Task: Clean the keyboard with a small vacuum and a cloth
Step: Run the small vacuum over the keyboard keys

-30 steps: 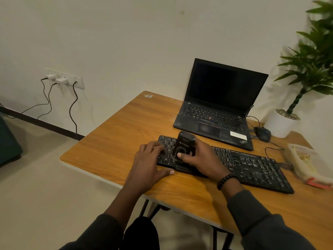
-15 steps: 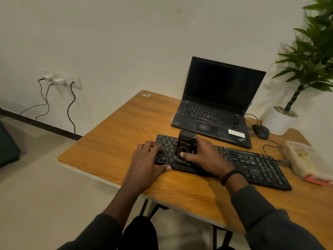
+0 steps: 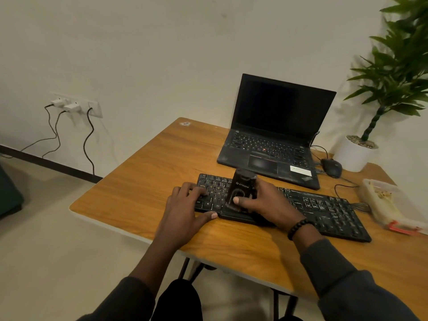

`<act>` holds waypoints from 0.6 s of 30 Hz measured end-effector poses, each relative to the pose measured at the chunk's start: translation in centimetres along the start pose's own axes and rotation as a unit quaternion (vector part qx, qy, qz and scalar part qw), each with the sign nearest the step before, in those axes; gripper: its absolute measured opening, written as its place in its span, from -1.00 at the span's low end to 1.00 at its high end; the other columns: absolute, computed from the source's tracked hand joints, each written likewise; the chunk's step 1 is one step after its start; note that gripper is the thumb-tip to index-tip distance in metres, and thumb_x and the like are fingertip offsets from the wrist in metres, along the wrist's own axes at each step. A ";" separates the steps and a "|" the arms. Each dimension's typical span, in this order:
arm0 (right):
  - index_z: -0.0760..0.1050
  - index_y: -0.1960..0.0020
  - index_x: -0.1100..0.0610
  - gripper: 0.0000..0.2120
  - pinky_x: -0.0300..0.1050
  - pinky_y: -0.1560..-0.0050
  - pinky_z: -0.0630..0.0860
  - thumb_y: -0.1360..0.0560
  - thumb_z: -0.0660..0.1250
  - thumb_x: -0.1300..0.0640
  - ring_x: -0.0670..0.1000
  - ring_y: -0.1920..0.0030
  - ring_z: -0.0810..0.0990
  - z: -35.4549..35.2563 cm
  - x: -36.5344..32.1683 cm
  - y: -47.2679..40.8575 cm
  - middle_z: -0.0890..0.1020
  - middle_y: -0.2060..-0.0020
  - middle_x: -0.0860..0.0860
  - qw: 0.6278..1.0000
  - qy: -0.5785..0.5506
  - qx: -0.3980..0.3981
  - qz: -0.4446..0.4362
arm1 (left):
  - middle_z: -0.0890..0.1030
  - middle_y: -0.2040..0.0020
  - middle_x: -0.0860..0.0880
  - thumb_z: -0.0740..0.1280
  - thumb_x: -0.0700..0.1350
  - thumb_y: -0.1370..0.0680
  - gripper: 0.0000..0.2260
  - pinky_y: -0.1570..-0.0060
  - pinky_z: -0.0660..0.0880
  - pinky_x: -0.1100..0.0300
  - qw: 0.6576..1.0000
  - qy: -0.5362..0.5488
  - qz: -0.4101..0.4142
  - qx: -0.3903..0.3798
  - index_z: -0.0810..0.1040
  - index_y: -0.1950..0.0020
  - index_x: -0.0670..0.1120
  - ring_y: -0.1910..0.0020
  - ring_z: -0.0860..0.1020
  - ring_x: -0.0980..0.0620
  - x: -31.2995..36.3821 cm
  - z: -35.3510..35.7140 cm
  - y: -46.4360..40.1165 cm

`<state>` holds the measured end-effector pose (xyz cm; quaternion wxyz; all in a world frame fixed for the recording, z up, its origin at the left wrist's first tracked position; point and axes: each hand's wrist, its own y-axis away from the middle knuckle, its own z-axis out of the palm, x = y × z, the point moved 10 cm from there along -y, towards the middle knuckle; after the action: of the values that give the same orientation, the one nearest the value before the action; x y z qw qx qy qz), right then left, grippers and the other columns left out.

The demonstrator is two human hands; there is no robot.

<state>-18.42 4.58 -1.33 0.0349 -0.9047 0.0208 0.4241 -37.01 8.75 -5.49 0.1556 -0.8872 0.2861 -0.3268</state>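
A black keyboard lies across the wooden table, near its front edge. A small black vacuum stands upright on the keyboard's left part. My right hand grips the vacuum, thumb across its front. My left hand rests flat on the keyboard's left end, fingers on the keys and thumb along the front edge. No cloth is in view.
An open black laptop sits behind the keyboard. A black mouse and a white potted plant stand at the back right. A clear plastic box lies at the right edge. Wall plugs with hanging cables are at the left.
The vacuum and my right hand have shifted slightly along the keyboard's left part. My left hand stays on the keyboard's left end. The view has tilted a little.
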 end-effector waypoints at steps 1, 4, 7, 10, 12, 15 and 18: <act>0.39 -0.19 -0.13 -0.60 -0.15 -0.03 0.56 -0.43 0.47 0.02 -0.14 -0.03 0.58 0.0 0.0 0.1 0.59 -0.02 -0.17 1.000 0.014 -0.003 -0.004 | 0.39 -0.25 0.08 0.40 0.30 -0.42 -0.48 -0.12 0.37 0.09 1.000 -0.002 0.000 0.000 0.46 -0.28 0.08 -0.16 0.31 0.10 0.0 0.0 0.0; 0.37 -0.11 -0.16 -0.63 -0.31 0.07 0.52 -0.44 0.47 0.06 -0.22 0.02 0.55 -1.1 -1.0 -0.1 0.55 0.03 -0.22 0.998 0.039 0.036 -0.031 | 0.39 -0.24 0.09 0.39 0.30 -0.42 -0.50 -0.12 0.36 0.10 1.000 -0.006 -0.002 0.001 0.46 -0.26 0.09 -0.14 0.29 0.12 0.0 0.0 0.0; 0.37 -0.14 -0.12 -0.64 -0.29 0.10 0.53 -0.45 0.46 0.05 -0.17 0.02 0.57 -1.2 -0.6 -0.1 0.57 0.01 -0.19 0.999 -0.002 0.030 -0.017 | 0.38 -0.24 0.10 0.39 0.29 -0.42 -0.51 -0.11 0.34 0.12 1.000 0.001 -0.004 -0.001 0.45 -0.26 0.10 -0.13 0.26 0.15 0.0 0.0 0.0; 0.37 -0.14 -0.14 -0.63 -0.23 0.00 0.53 -0.44 0.46 0.03 -0.19 -0.02 0.56 -0.7 0.0 0.1 0.57 -0.01 -0.20 1.000 0.027 -0.001 -0.011 | 0.39 -0.24 0.09 0.39 0.29 -0.42 -0.51 -0.11 0.36 0.10 1.000 0.000 -0.002 0.000 0.45 -0.25 0.09 -0.13 0.29 0.13 0.0 0.0 -0.1; 0.37 -0.11 -0.13 -0.64 -0.28 0.05 0.52 -0.43 0.48 0.04 -0.21 0.01 0.55 -1.8 0.0 -0.2 0.55 0.04 -0.22 0.998 0.044 0.040 -0.019 | 0.39 -0.24 0.09 0.39 0.30 -0.42 -0.50 -0.10 0.35 0.11 1.000 -0.002 -0.003 -0.001 0.45 -0.25 0.09 -0.13 0.29 0.13 -0.1 0.0 -0.1; 0.39 -0.12 -0.10 -0.64 -0.26 0.11 0.54 -0.42 0.48 0.03 -0.16 0.04 0.59 -1.8 0.7 -0.2 0.59 0.03 -0.17 0.999 0.012 0.036 -0.002 | 0.39 -0.24 0.09 0.40 0.29 -0.42 -0.51 -0.10 0.33 0.11 1.000 0.004 -0.005 0.000 0.45 -0.26 0.09 -0.13 0.26 0.15 -0.1 0.0 -0.1; 0.39 -0.13 -0.14 -0.63 -0.16 0.01 0.58 -0.42 0.48 0.01 -0.16 0.01 0.60 -1.3 1.5 0.2 0.61 0.00 -0.15 1.000 0.013 0.012 0.004 | 0.38 -0.25 0.10 0.39 0.29 -0.43 -0.51 -0.13 0.33 0.10 1.000 0.005 -0.008 -0.006 0.44 -0.26 0.09 -0.15 0.28 0.14 -0.1 0.1 0.0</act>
<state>-16.46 4.29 -1.71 0.0435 -0.9097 0.0304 0.4118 -37.04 8.88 -5.58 0.1467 -0.8886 0.2819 -0.3307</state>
